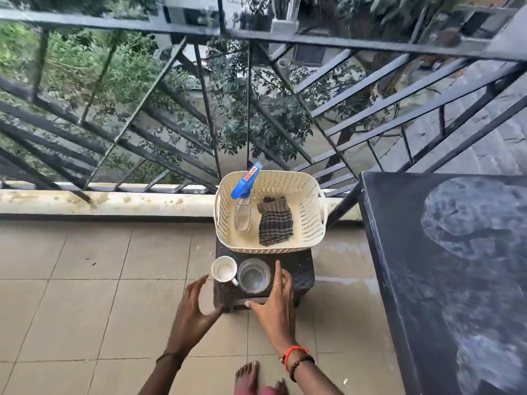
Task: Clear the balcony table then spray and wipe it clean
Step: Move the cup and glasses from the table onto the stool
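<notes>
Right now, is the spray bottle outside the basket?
No, the spray bottle stands inside the cream basket, next to the folded striped cloth.

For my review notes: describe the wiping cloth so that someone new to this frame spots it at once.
By the black balcony railing stands a small dark wicker table carrying a cream perforated basket. The cloth lies folded on the basket's floor, right of the clear spray bottle with the blue head; it is the only dark, striped fabric there.

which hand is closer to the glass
Right. The right hand is just beside the glass, at its right side; the left hand is farther off, down and left, nearer the mug.
</notes>
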